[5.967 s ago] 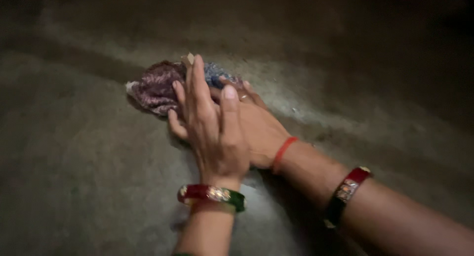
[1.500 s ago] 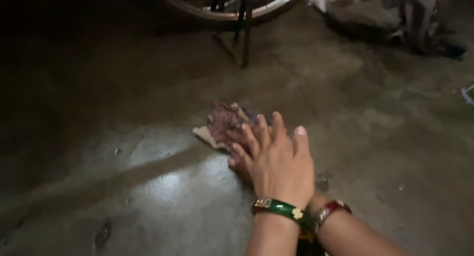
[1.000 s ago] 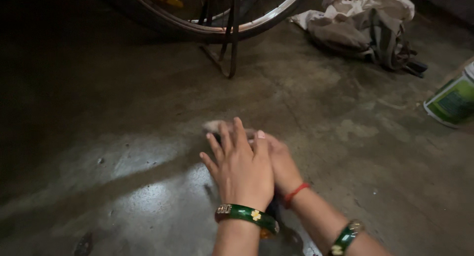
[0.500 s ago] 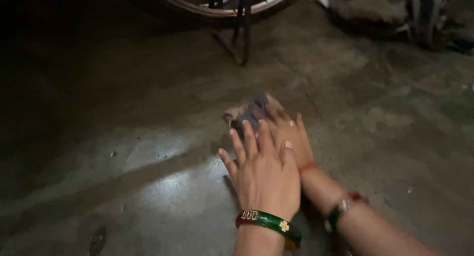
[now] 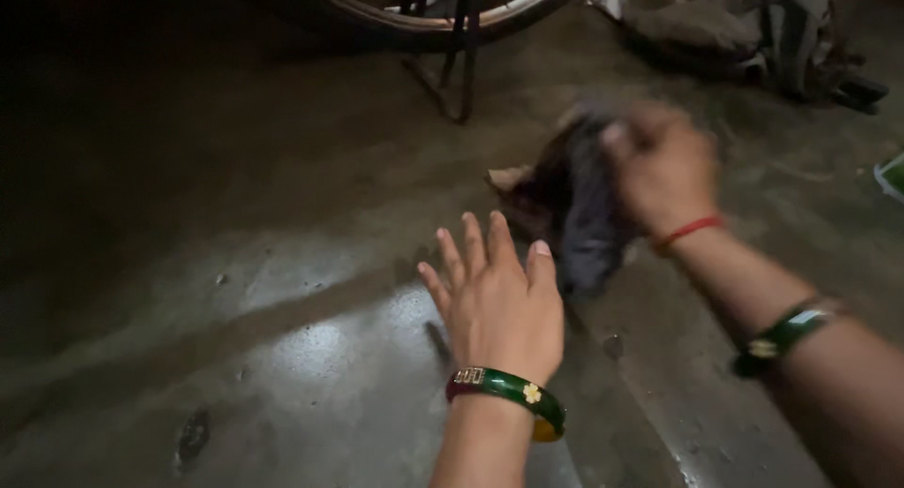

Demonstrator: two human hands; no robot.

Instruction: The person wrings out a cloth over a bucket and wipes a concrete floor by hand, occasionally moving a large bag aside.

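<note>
My right hand (image 5: 662, 164) is raised above the wet concrete floor (image 5: 282, 290) and grips a dark, damp rag (image 5: 576, 206), which hangs down from it, blurred by motion. A red thread and a green bangle circle that wrist. My left hand (image 5: 496, 295) hovers or rests flat just below the rag, fingers spread, holding nothing. It wears a green bangle with a small flower mark.
A bicycle wheel (image 5: 443, 8) and its kickstand (image 5: 460, 64) stand at the top centre. A heap of pale cloth and a bag (image 5: 744, 27) lies at the top right. A green-and-white container edge (image 5: 892, 176) shows at the right border.
My right hand has lifted the rag off the floor and swung it up and to the right. My left hand has come off the right hand and stays low with fingers spread.
</note>
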